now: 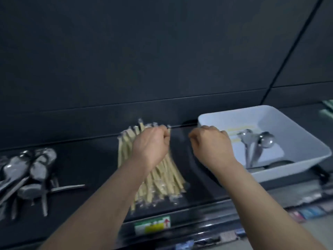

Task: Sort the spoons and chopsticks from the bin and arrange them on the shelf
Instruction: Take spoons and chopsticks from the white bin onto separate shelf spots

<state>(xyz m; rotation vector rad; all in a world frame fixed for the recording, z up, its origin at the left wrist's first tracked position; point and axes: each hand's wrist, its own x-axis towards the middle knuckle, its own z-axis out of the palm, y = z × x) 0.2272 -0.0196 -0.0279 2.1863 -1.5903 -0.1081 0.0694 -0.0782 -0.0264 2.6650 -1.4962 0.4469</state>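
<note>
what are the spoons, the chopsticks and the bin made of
The spoons look like polished metal, likely steel: silver with mirror-like glints. The chopsticks seem bamboo or wood, pale tan and matte, each in clear glossy plastic wrap. The bin looks like smooth white plastic, though glazed ceramic can't be ruled out.

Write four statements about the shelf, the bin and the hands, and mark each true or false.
1. The pile of spoons lies left of the chopsticks on the shelf. True.
2. The white bin is empty. False: loose spoons lie in it.
3. The left hand holds chopsticks at the middle pile. True.
4. The right hand reaches into the pile of spoons. False: it is by the bin's left rim, fingers curled.
</note>
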